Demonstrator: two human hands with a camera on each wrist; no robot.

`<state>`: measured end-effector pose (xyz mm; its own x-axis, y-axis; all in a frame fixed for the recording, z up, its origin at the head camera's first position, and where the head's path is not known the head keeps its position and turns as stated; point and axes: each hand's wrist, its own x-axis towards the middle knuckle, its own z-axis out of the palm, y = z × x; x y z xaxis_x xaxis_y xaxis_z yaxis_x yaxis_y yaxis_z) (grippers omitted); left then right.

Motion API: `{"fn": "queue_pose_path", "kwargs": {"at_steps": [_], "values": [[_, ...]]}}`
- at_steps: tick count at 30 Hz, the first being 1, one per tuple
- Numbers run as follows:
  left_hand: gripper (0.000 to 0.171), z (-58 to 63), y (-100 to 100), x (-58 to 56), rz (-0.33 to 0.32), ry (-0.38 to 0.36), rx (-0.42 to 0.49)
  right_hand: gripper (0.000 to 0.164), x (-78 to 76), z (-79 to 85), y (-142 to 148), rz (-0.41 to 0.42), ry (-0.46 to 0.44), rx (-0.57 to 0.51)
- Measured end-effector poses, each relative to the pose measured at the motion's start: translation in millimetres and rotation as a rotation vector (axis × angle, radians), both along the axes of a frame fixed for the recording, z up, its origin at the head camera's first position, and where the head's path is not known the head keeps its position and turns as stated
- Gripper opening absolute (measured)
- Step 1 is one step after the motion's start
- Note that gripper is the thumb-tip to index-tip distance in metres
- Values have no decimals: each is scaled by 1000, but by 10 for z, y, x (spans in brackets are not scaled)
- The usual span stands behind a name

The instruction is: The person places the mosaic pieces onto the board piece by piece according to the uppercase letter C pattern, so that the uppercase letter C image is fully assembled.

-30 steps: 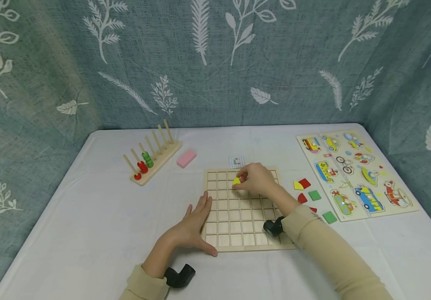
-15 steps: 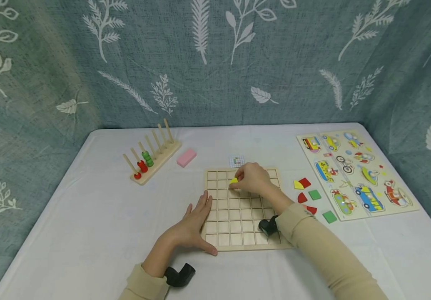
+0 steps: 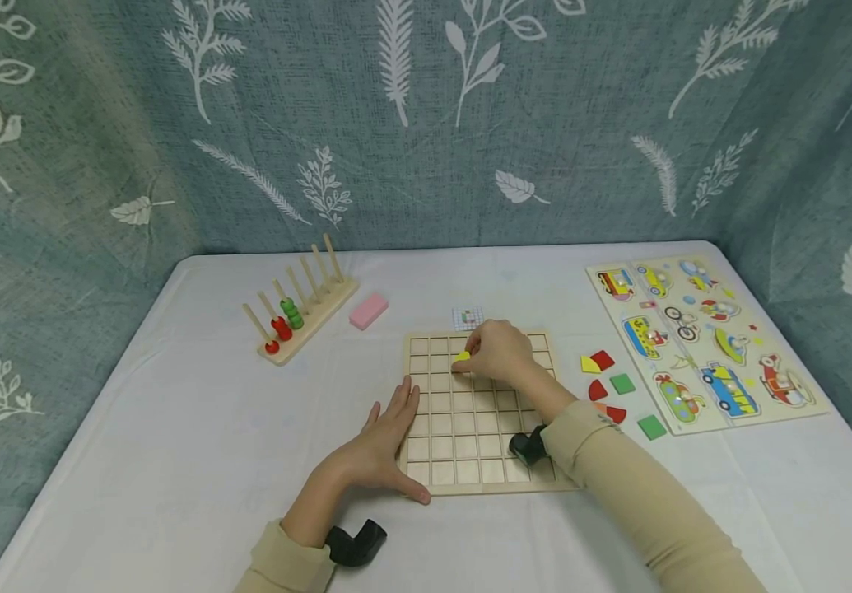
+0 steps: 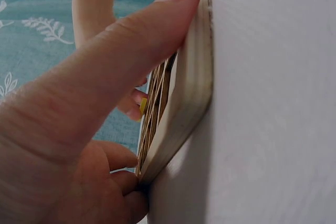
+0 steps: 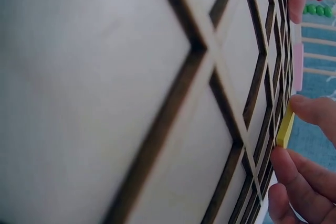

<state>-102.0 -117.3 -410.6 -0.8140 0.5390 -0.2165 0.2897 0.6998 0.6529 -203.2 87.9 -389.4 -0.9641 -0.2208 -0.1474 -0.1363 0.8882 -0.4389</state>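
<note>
A wooden grid board with rows of square cells lies on the white table. My right hand is over its far left part, pinching a small yellow tile between thumb and fingers. Seen from the right wrist, the yellow tile stands tilted on edge at the grid; whether it sits in a cell I cannot tell. My left hand rests along the board's left edge with fingers extended. In the left wrist view its thumb presses on the board's rim and the other fingertips touch the side.
Several loose tiles lie right of the board, among them a red tile and a green tile. Behind the board is a small pattern card. A pink block and bead stand are back left; a vehicle puzzle board lies right.
My right hand has shifted slightly left over the board with the yellow tile, and its sleeve now uncovers more of a red tile. The left hand stays in place.
</note>
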Motion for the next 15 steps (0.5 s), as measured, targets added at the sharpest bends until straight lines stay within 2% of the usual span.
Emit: {"fn": "queue_pose_path", "kwargs": {"at_steps": [15], "values": [[133, 9, -3, 0, -2, 1, 5, 32, 10, -19, -4, -2, 37, 13]]}}
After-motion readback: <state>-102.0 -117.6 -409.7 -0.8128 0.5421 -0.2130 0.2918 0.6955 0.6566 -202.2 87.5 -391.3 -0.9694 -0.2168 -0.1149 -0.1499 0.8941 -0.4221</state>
